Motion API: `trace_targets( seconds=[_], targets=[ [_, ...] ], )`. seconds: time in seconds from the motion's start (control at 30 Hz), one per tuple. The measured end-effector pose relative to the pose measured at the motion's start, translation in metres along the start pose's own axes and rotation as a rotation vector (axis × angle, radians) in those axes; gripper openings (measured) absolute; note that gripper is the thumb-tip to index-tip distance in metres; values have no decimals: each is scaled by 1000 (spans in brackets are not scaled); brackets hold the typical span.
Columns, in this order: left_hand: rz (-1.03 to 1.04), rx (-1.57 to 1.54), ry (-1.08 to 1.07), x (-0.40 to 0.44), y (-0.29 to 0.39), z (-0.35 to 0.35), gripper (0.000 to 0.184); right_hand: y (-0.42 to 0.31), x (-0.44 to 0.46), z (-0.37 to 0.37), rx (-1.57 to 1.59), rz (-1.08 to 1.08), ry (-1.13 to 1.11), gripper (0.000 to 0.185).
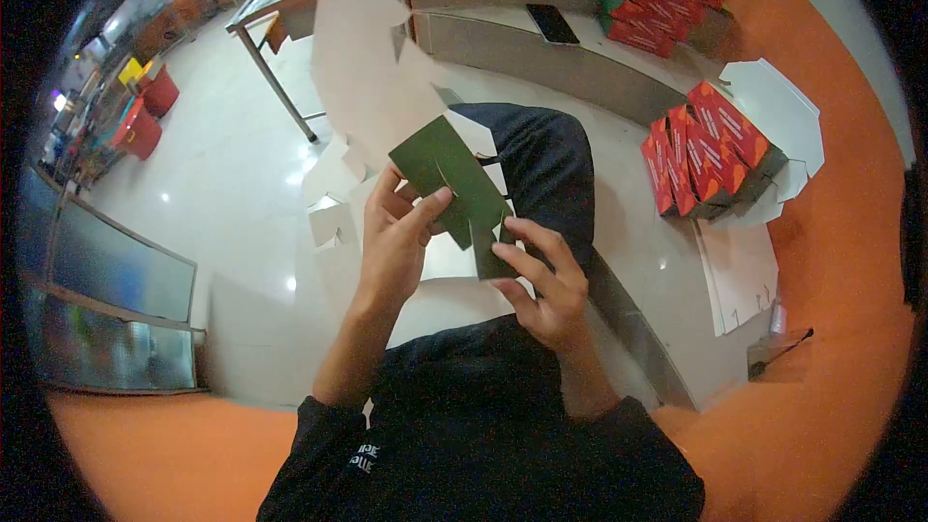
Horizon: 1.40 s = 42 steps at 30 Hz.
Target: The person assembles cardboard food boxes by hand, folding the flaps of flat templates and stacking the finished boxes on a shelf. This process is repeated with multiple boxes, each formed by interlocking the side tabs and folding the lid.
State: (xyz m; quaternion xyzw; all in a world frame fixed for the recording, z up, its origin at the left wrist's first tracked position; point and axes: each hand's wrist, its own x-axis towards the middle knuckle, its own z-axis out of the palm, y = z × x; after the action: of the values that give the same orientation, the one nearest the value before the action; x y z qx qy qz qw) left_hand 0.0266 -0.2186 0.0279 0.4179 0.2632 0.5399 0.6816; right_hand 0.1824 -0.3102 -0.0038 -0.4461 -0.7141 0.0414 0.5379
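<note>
A dark green cardboard piece (pixel 454 179) with cut slits and a notched edge is held tilted over my lap. My left hand (pixel 394 232) grips its left side, thumb on the face near a slit. The fingers of my right hand (pixel 546 280) pinch its lower right end beside a small cut corner. Under and beyond it spreads an unfolded white cardboard box (pixel 367 68) with raised flaps. Part of that box is hidden by the green piece and my hands.
Red printed boxes (pixel 710 150) stand in an open white carton on the right step, beside flat white cardboard sheets (pixel 739 275). More red boxes (pixel 667 0) are stacked farther back. A black phone (pixel 553 24) lies on the step. A metal-legged table (pixel 280 87) stands ahead left.
</note>
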Motion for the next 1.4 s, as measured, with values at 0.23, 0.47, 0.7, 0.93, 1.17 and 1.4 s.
trace_targets(
  seconds=[0.23,0.47,0.7,0.93,1.17,1.4],
  targets=[
    [2,67,-77,-14,3,1,28,4,11,4,-212,-18,-18,37],
    [-32,50,-152,-22,-18,9,25,-4,5,16,-210,162,145,25],
    [273,514,-198,-27,-29,9,32,-13,-3,23,189,383,83,31],
    [269,889,-396,-45,17,-4,29,31,16,-5,447,429,349,27],
    [272,932,-503,-36,36,-17,32,10,42,-32,-93,151,53,29],
    [298,904,-572,-31,44,-22,34,-11,56,-46,22,269,-204,34]
  ],
)
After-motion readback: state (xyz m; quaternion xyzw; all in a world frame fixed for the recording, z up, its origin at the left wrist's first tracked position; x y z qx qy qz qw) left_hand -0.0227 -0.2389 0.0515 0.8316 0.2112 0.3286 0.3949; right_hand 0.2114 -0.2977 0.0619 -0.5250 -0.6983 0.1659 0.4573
